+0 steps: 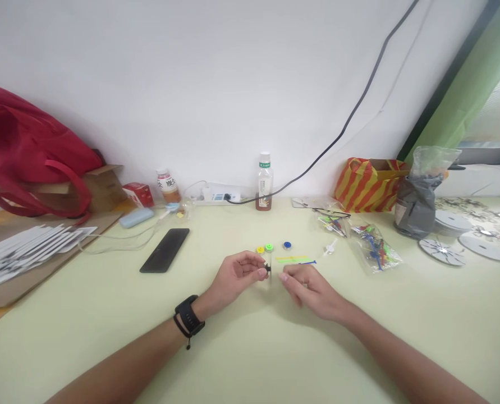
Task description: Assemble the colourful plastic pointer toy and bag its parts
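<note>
My left hand (241, 272) is closed, pinching a small black part (268, 269) between thumb and fingertips. A thin, pale, blurred upright piece (270, 278) shows at the part's right side. Just to the right, my right hand (311, 289) is closed with its fingers curled, apart from the left. Whatever it may grip is hidden. Beyond the hands lie a yellow disc (260, 249), a green disc (269, 247) and a blue disc (287, 246). Thin yellow, green and blue plastic sticks (296, 260) lie behind my right hand.
A black phone (165, 251) lies at left. A drink bottle (265, 182) and power strip (220, 194) stand by the wall. At right are a bag of coloured parts (376, 248), a white piece (330, 247), a striped bag (370, 185) and grey discs (442, 252).
</note>
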`<state>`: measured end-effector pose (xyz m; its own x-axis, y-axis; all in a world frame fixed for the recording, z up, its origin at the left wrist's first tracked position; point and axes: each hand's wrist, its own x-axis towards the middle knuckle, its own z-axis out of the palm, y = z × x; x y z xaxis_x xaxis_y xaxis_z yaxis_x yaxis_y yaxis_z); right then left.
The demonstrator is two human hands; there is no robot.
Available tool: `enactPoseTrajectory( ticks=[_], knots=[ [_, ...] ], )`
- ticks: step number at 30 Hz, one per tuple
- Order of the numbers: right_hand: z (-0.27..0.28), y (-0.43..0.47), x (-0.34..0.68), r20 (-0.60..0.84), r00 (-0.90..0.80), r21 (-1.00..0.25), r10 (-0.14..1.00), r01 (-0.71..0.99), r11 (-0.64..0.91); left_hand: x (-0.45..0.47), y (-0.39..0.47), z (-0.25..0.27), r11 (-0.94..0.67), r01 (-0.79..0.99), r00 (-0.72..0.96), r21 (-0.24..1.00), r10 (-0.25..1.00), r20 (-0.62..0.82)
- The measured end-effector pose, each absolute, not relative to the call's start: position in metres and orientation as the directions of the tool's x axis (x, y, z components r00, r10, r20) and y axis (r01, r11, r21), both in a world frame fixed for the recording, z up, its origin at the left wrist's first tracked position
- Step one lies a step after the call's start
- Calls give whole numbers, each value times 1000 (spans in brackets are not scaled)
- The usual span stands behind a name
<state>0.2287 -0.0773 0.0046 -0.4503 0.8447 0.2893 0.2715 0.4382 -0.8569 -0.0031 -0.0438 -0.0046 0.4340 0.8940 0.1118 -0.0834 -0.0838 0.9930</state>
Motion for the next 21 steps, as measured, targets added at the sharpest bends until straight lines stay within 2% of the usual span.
enactPoseTrajectory(
  ticks=[2, 8, 21],
  knots=[
    [8, -77, 228, 256, -476, -868, 841, 269, 417, -3, -44, -4, -86, -85, 429, 993, 896, 114],
    [8, -78, 223, 289, -342, -894, 894, 238, 380, -2, -46, -1, -85, -77, 453, 993, 884, 111],
    [7, -81, 220, 306, -357, -858, 883, 298, 418, -1, -48, 2, -91, -70, 500, 993, 859, 114]
  ],
)
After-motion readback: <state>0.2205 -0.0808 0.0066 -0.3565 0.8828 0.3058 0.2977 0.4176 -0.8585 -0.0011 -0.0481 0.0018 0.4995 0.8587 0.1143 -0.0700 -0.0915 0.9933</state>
